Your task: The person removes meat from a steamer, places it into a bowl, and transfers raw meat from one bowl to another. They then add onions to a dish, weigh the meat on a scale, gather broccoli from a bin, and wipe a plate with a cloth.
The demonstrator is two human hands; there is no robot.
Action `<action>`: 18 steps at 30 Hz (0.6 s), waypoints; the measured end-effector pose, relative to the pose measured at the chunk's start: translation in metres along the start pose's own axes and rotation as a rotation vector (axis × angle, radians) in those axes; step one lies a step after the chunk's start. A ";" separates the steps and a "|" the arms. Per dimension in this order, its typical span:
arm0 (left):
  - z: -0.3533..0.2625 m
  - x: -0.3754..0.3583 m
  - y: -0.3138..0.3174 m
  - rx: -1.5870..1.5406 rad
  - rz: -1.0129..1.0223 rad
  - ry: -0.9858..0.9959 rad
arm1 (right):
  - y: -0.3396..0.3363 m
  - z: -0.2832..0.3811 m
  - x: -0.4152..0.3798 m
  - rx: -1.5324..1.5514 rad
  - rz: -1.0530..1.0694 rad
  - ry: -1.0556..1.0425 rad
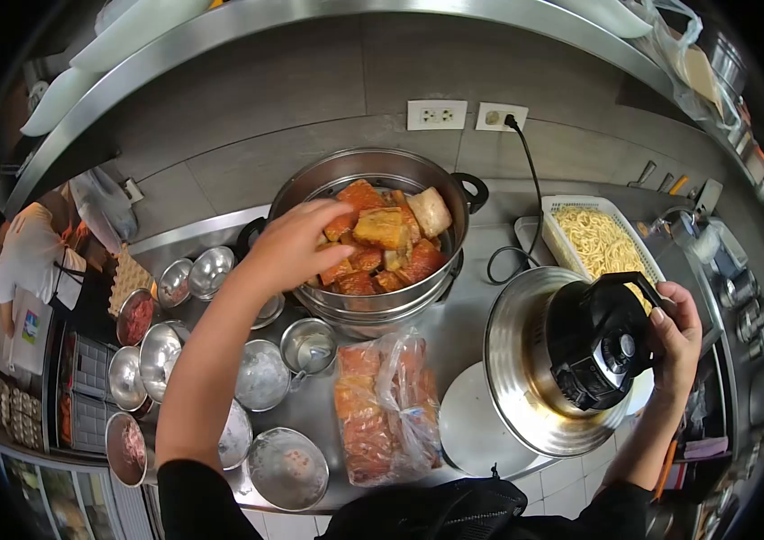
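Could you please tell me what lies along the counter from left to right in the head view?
Small metal bowls → left hand over the pot of meat → cooker lid held by the right hand.

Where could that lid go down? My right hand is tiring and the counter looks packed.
Bare steel shows behind the lid, between the pot and noodle tray, though the cord lies there. Left of the bag, small bowls crowd everything.

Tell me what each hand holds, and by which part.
The right hand holds the cooker lid by its black handle. The left hand rests on food pieces in the pot; any grip is hidden.
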State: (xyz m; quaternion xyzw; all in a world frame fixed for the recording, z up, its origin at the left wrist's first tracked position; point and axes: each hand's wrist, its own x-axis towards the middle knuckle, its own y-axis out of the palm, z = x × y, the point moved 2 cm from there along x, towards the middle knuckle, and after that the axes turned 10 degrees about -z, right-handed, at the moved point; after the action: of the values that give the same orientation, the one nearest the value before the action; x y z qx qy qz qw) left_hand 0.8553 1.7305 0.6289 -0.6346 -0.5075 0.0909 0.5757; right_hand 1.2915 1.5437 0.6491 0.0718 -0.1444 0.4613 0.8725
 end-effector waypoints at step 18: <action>0.061 0.086 0.059 -0.410 0.512 -0.263 | -0.004 -0.019 -0.008 0.011 -0.081 -0.008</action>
State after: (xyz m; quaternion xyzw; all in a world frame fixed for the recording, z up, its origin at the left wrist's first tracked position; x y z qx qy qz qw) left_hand 0.8843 1.8444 0.6011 -0.8266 -0.4094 0.2096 0.3244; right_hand 1.2942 1.5406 0.6286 0.0844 -0.1422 0.4260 0.8895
